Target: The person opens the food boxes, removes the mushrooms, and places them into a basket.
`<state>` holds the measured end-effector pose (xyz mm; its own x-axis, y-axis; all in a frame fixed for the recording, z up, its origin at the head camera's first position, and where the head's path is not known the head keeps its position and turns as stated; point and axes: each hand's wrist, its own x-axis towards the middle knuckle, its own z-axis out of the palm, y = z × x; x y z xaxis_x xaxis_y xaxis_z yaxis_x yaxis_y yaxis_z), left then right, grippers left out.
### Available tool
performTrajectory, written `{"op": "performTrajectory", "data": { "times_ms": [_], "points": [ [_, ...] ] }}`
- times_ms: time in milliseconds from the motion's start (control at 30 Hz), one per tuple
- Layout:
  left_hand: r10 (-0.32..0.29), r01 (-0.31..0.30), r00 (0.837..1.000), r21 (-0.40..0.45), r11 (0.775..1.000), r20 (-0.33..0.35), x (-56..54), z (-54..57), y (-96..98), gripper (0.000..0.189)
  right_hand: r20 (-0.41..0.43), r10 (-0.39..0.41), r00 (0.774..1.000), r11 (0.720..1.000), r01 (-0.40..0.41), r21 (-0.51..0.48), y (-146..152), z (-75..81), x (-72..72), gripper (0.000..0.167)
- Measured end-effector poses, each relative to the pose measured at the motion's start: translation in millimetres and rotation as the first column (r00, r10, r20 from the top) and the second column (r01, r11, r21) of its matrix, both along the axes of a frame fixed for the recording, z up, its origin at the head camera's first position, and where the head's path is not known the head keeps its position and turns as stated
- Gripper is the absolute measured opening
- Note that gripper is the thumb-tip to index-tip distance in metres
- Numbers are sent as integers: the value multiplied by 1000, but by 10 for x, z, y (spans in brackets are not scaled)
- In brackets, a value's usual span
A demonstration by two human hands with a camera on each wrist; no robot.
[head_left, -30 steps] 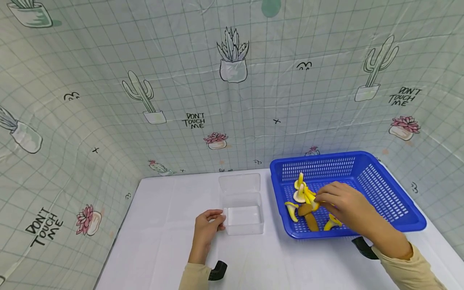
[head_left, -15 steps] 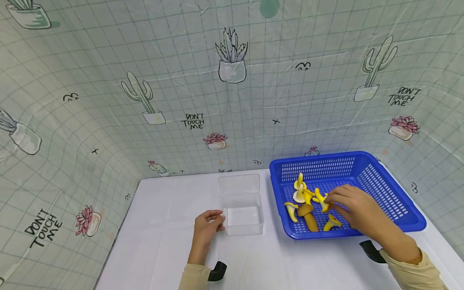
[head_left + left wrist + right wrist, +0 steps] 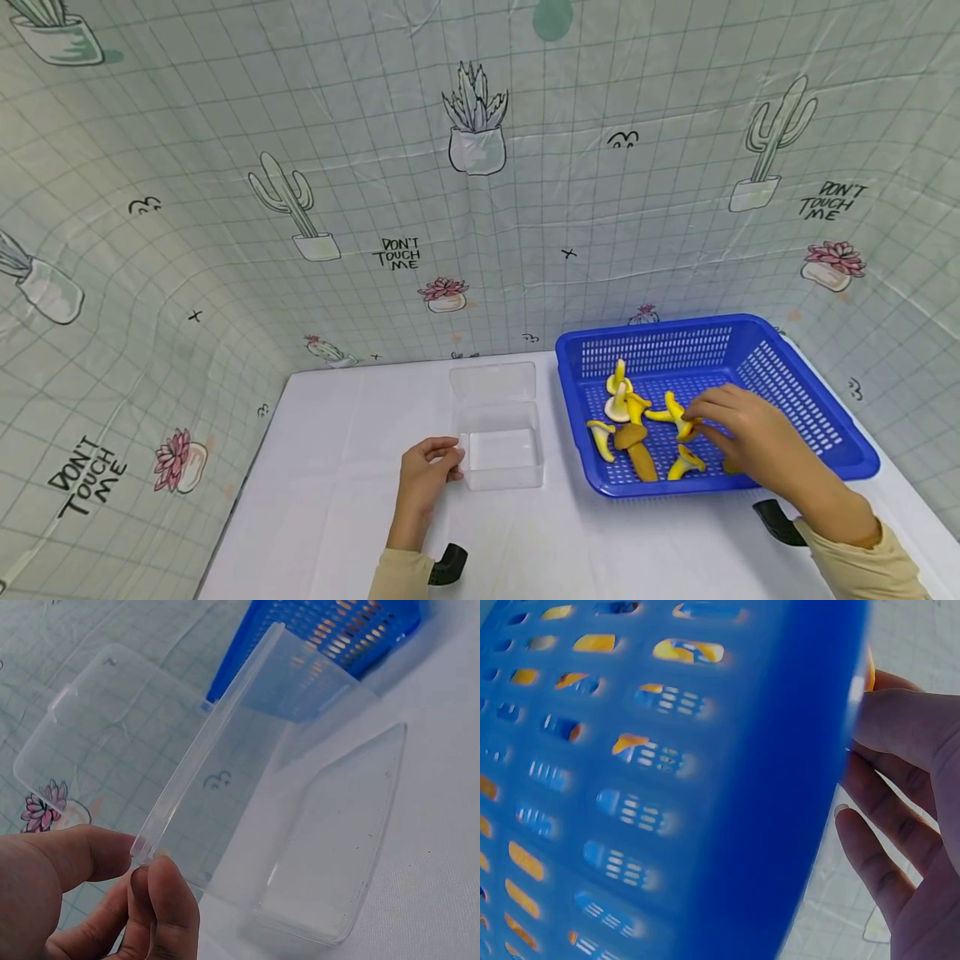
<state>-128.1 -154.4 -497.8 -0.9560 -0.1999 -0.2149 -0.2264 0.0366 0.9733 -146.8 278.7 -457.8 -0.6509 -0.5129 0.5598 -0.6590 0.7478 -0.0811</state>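
Note:
My left hand [image 3: 427,471] pinches the side rim of a clear plastic box [image 3: 504,477] between thumb and fingers, as the left wrist view shows closely. The box's hinged lid [image 3: 493,382] stands open behind it, and nothing lies inside. Over the blue basket [image 3: 866,458], my right hand [image 3: 750,429] pinches a yellow mushroom [image 3: 677,412] by its cap end, stem pointing up and away. Beside it lie several more yellow mushrooms, one [image 3: 686,463] near the front wall, and a brown mushroom [image 3: 640,454]. In the right wrist view the basket wall hides most of the mushrooms.
Part of another brownish piece [image 3: 733,465] shows under my right hand. A white cloth [image 3: 337,467] covers the table. Behind it hangs a checked curtain [image 3: 360,167] printed with cacti, reaching down to the table's back edge.
My right hand has drawn the yellow mushroom to the right, apart from the clustered ones, uncovering another yellow mushroom near the front wall. My left hand stays on the box.

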Motion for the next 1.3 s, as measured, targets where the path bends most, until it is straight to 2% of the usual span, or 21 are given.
{"op": "performTrajectory", "data": {
  "times_ms": [267, 533, 967, 1133, 1300],
  "points": [
    [-5, 5, 1000, 9, 1000, 1, -6, -23, -22, 28, 22, -39, 999, 999, 39, 7, 38, -36, 8, 45],
    [-2, 2, 1000, 4, 1000, 8, -8, -20, -48, 28, 33, -39, 999, 999, 39, 0, 54, -74, -2, 47],
    [4, -4, 1000, 17, 1000, -1, 7, 37, -87, 28, 26, -43, 999, 999, 43, -14, 42, -97, -34, 44],
    [4, -4, 1000, 13, 1000, -3, -1, 0, -104, 28, 29, -33, 999, 999, 34, -25, 32, -94, -43, 43],
    [-8, 8, 1000, 40, 999, 0, 20, -55, -129, 29, 75, -47, 996, 999, 48, -12, 17, -81, -5, 43]
  ]
}}
